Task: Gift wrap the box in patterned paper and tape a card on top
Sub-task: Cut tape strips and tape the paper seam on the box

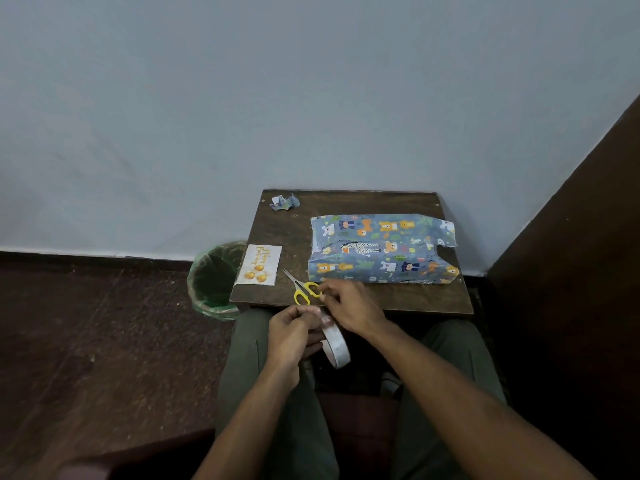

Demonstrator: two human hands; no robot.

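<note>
One card [259,265] lies at the table's [363,299] left edge, overhanging it slightly. Gold script on it reads "Happy Birthday", set sideways to the viewer, with three gold balls printed below the words. No other writing can be read anywhere.

One box [381,249] sits on the right half of the table, near the right edge, wrapped in blue paper printed with cartoon bears, a leopard and leaves. The paper's right end stands loose and ragged, flaps unfolded.

One pair of scissors [302,287] with yellow handles lies near the table's front edge, blades pointing toward the back left, between card and box.

One crumpled scrap of paper [284,202] in the same pattern rests at the back left corner.

One roll of tape [336,344] is held off the table, over the person's lap, just in front of the front edge. The left hand [294,336] grips the roll, fingers curled round it. The right hand [349,308] pinches at the roll's upper end with thumb and fingertips; whether a tape end is caught there cannot be told. It sits just beside the scissor handles.

One bin [214,278] with a green liner stands on the floor left of the table, partly under the card's edge.
</note>
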